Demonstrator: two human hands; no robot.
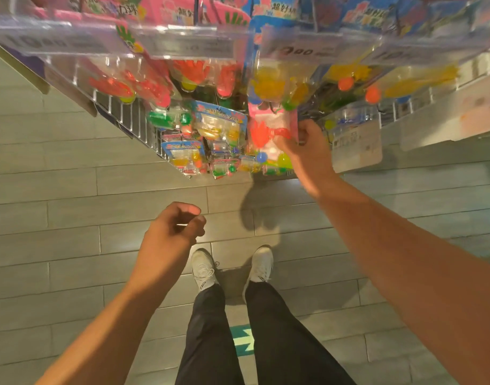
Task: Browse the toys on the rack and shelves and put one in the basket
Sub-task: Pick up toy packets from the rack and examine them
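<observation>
The rack [132, 118] hangs far ahead, crowded with toy packs. The right hand [304, 145] is the nearer one, its grip pinching a pink toy pack [268, 132] hanging just left of it. The left hand [171, 229] hangs loosely curled, empty. No basket shows.

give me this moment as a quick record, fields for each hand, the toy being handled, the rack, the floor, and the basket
right hand: right hand grips a pink-backed toy pack at the wire rack
left hand: left hand hangs apart from the rack, fingers loosely curled, holding nothing
toy: blister pack with a red hand-shaped toy inside; whether it is on a hook cannot be told
rack: crowded with hanging packs, pink and blue cards, clear price-tag holders in front
floor: grey plank floor, white shoes below
basket: not in view
</observation>
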